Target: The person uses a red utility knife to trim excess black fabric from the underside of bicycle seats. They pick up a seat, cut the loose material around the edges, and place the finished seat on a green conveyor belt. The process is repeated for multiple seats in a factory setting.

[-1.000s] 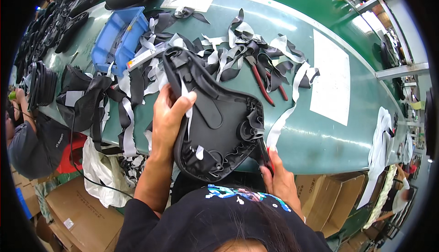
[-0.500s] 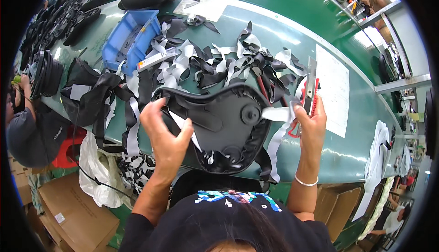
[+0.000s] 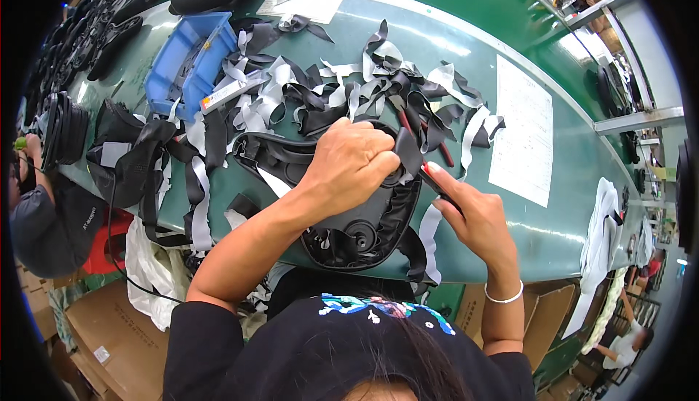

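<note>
A black padded seat-like part lies underside up on the table in front of me, its cover edge wrapped round the rim. Over its far side, my left hand is closed in a fist on a dark fabric strip, which stretches toward the right. My right hand grips a utility knife at the seat's right edge; its blade is mostly hidden by the fingers and fabric. A white-backed flap shows beside my left forearm.
Black and white fabric offcuts heap beyond the seat, near a blue bin. A red-handled tool lies among them. A paper sheet lies to the right. At far left another person sits; cardboard boxes stand below.
My left hand has moved right across the seat and closed on the fabric strip. My right hand has lowered the knife to the seat's edge; the pale scrap beside it is gone from there.
</note>
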The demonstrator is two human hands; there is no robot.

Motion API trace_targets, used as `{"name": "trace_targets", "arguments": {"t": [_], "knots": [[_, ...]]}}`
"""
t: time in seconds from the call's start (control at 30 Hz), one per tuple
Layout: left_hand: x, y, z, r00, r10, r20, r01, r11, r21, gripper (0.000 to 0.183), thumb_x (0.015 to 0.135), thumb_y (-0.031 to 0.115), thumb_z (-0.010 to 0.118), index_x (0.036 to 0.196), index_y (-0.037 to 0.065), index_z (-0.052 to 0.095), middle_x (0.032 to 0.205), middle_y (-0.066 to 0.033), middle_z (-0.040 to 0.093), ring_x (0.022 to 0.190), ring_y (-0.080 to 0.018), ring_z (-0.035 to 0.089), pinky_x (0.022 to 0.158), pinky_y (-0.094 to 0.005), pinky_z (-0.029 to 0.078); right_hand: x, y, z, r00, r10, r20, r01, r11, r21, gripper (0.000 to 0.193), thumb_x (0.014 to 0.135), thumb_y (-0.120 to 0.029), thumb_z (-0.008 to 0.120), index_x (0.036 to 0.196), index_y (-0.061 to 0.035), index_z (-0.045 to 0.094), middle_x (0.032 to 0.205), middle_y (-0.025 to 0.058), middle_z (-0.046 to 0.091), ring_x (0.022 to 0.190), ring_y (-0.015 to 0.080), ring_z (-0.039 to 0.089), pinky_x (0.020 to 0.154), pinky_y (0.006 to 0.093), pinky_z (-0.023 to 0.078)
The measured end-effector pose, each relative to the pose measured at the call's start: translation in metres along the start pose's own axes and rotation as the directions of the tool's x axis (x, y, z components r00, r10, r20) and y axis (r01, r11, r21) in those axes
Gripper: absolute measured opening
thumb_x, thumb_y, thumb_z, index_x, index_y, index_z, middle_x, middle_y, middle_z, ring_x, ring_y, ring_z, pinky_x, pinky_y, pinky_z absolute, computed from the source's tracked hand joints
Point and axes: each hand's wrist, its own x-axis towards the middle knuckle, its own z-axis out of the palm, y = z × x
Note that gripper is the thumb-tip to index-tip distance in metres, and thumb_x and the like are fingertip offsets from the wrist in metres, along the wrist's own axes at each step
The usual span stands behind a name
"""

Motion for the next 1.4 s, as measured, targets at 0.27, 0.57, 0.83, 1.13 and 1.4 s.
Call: {"name": "trace_targets", "arguments": {"t": [0.27, 0.57, 0.83, 1.13, 1.4], "knots": [[0.001, -0.022, -0.017, 0.939, -0.317, -0.132, -0.18, -0.128, -0.975, 0.019, 0.088, 0.022, 0.051, 0.074, 0.009, 0.053, 0.069, -0.0018, 0.049, 0.061, -0.0149, 0.043, 0.063, -0.0279, 0.034, -0.048, -0.067, 0.027, 0.937, 0.335, -0.097, -0.337, 0.941, -0.004, 0.055, 0.084, -0.017, 0.065, 0.136, -0.0172, 0.046, 0.069, 0.0124, 0.06, 0.056, 0.0302, 0.058, 0.05, 0.0397, 0.044], [0.029, -0.031, -0.022, 0.94, 0.189, -0.283, -0.067, 0.918, 0.391, 0.021, 0.065, 0.008, 0.068, 0.084, 0.003, 0.062, 0.073, -0.0088, 0.059, 0.065, -0.0239, 0.052, 0.061, -0.0334, 0.044, 0.027, -0.05, 0.008, 0.921, 0.385, -0.063, -0.382, 0.857, -0.346, 0.042, 0.088, -0.019, 0.058, 0.129, -0.0159, 0.053, 0.078, 0.0131, 0.066, 0.057, 0.0322, 0.059, 0.049, 0.0388, 0.041], [0.014, -0.051, -0.03, 0.788, -0.547, -0.283, 0.084, 0.55, -0.831, 0.022, 0.091, 0.023, 0.059, 0.094, 0.004, 0.07, 0.102, -0.0089, 0.064, 0.09, -0.0141, 0.058, 0.084, -0.0245, 0.042, 0.014, -0.029, -0.009, 0.982, 0.188, -0.014, -0.181, 0.918, -0.352, 0.048, 0.084, -0.021, 0.061, 0.131, -0.0288, 0.051, 0.061, 0.0072, 0.054, 0.049, 0.0271, 0.053, 0.047, 0.0387, 0.037], [-0.04, -0.009, -0.056, 0.909, -0.35, -0.225, 0.019, 0.575, -0.818, 0.048, 0.1, 0.037, 0.03, 0.066, 0.008, 0.05, 0.056, -0.0032, 0.049, 0.057, -0.0147, 0.045, 0.059, -0.0254, 0.037, 0.065, -0.018, -0.046, 0.946, -0.015, 0.324, 0.149, 0.908, -0.392, 0.047, 0.083, -0.015, 0.06, 0.127, -0.0306, 0.056, 0.064, 0.0047, 0.05, 0.059, 0.0206, 0.049, 0.061, 0.0349, 0.035], [0.015, -0.032, -0.088, 0.967, 0.011, 0.253, 0.115, 0.873, -0.474, 0.016, 0.077, 0.017, 0.059, 0.071, 0.002, 0.055, 0.076, -0.0035, 0.055, 0.077, -0.0174, 0.047, 0.068, -0.032, 0.041, -0.005, -0.061, -0.032, 0.961, 0.217, 0.174, -0.116, 0.881, -0.459, 0.048, 0.081, -0.02, 0.064, 0.129, -0.0223, 0.055, 0.054, 0.0058, 0.048, 0.044, 0.0253, 0.047, 0.046, 0.0372, 0.033]]}}
